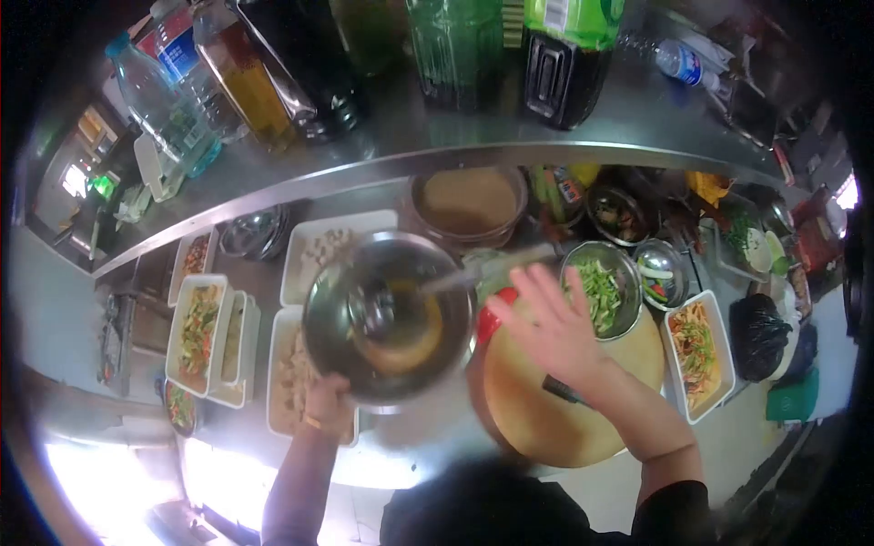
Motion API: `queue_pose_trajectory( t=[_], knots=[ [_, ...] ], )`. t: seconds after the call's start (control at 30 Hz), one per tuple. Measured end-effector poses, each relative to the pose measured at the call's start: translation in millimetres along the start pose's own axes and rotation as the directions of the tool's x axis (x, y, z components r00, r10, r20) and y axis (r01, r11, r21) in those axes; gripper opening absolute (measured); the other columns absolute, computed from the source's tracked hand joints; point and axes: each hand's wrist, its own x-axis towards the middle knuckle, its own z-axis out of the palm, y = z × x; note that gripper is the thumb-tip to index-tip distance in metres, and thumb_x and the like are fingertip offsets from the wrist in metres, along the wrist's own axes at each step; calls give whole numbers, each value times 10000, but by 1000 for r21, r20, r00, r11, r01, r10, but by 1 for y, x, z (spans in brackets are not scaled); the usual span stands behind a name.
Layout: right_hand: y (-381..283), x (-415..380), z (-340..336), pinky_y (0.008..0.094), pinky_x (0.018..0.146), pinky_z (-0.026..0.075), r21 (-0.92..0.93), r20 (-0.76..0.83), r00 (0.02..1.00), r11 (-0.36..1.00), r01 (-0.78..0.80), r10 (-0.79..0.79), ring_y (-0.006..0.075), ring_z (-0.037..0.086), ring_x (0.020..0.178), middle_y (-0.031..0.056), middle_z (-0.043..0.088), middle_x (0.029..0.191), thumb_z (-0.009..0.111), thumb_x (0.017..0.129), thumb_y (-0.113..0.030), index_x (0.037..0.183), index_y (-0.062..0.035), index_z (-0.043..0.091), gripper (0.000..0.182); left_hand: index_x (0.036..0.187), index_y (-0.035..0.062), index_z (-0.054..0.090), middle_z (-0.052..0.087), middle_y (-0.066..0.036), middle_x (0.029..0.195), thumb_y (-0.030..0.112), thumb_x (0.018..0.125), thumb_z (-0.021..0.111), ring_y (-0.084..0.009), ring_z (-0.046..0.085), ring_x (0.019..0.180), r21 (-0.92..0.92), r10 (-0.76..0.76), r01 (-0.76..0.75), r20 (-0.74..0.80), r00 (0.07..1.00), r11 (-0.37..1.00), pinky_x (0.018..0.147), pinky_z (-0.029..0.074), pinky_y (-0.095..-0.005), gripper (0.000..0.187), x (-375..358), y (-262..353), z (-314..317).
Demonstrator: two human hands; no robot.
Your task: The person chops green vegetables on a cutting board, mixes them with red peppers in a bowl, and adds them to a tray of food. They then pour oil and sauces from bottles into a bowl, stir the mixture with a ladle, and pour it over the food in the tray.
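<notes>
My left hand (328, 405) is closed on the near rim of a large metal mixing bowl (391, 359). A yellowish liquid lies in the bowl. Fingers spread, my right hand (551, 332) hovers over the round wooden chopping board (519, 414) and holds nothing. A long pale utensil (492, 268), blurred, reaches from inside the bowl toward my right fingertips. Part of a red object (492, 314) shows beside that hand. Below my right wrist, a dark flat object (562, 389) rests on the board. Just beyond the board stands a metal bowl of sliced green vegetables (596, 284).
White trays of pale pieces (293, 364) sit under and beside the mixing bowl. Trays of shredded vegetables stand at the left (198, 332) and right (696, 355). A wide basin (469, 205) is behind. Overhead, a metal shelf (391, 150) carries bottles (569, 64).
</notes>
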Motion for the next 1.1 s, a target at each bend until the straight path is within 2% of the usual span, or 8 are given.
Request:
queue_pose_trajectory(
  t=[0.07, 0.2, 0.3, 0.4, 0.7, 0.93, 1.03, 1.1],
  knots=[
    [3, 10, 24, 546, 1046, 373, -88, 112, 986, 987, 137, -127, 303, 532, 1179, 138, 551, 1285, 575, 830, -188, 1409, -266, 493, 590, 1333, 21, 500, 611, -162, 1235, -79, 718, 476, -331, 604, 1104, -594, -201, 163, 2, 980, 788, 1037, 467, -471, 623, -38, 60, 56],
    [-13, -7, 12, 407, 727, 539, 230, 736, 673, 962, -144, -75, 261, 644, 794, 121, 638, 1070, 539, 887, -139, 1390, -168, 473, 509, 1267, 13, 529, 636, -134, 1135, -122, 686, 479, -309, 629, 1017, -562, -252, 202, -12, 968, 802, 959, 502, -437, 598, -51, 25, 44],
    [-29, -21, 26, 332, 494, 489, 666, 357, 921, 648, -370, 159, 216, 581, 530, 86, 598, 852, 496, 950, -132, 1269, -131, 504, 319, 1235, 4, 536, 646, -122, 1080, -129, 690, 480, -288, 638, 977, -464, -236, 173, -80, 968, 869, 906, 517, -423, 563, -48, 44, 51],
    [-29, 15, 19, 289, 439, 441, 644, 707, 582, -27, -765, 401, 147, 532, 474, 68, 581, 815, 450, 985, -148, 1233, -74, 493, 262, 1226, 71, 546, 607, -55, 1031, -158, 665, 495, -222, 602, 937, -605, -321, 209, -81, 944, 768, 768, 491, -345, 608, -32, 42, 44],
    [21, 74, 127, 326, 451, 433, 466, 766, 385, -31, -884, 515, 163, 543, 498, 94, 606, 777, 589, 889, -153, 1250, 25, 485, 416, 1066, 74, 569, 558, -80, 1107, -127, 725, 559, -269, 592, 1018, -740, -448, 348, 71, 891, 575, 759, 544, -419, 396, -10, 67, 45],
    [15, 84, 154, 334, 413, 413, 453, 778, 295, -169, -875, 555, 175, 513, 455, 94, 600, 767, 599, 870, -133, 1219, -13, 517, 378, 840, -7, 601, 556, -170, 1148, -162, 636, 646, -327, 598, 1036, -49, 0, 4, 84, 997, 999, 812, 557, -419, 260, -5, 14, 9],
    [13, 93, 138, 315, 385, 399, 386, 865, 203, -350, -853, 459, 153, 506, 461, 75, 583, 755, 573, 898, -144, 1099, -58, 552, 220, 822, -16, 606, 549, -179, 1180, -192, 606, 624, -322, 596, 1049, 355, 172, -239, 210, 962, 904, 828, 552, -416, 279, -2, 15, -2],
    [17, 88, 139, 295, 371, 392, 381, 908, 166, -597, -706, 383, 134, 503, 467, 59, 572, 748, 549, 917, -145, 1027, -78, 550, 129, 856, 1, 618, 544, -162, 1202, -178, 614, 619, -311, 594, 1062, 188, 54, -86, 166, 985, 978, 839, 547, -424, 301, -1, 21, -3]
  ],
)
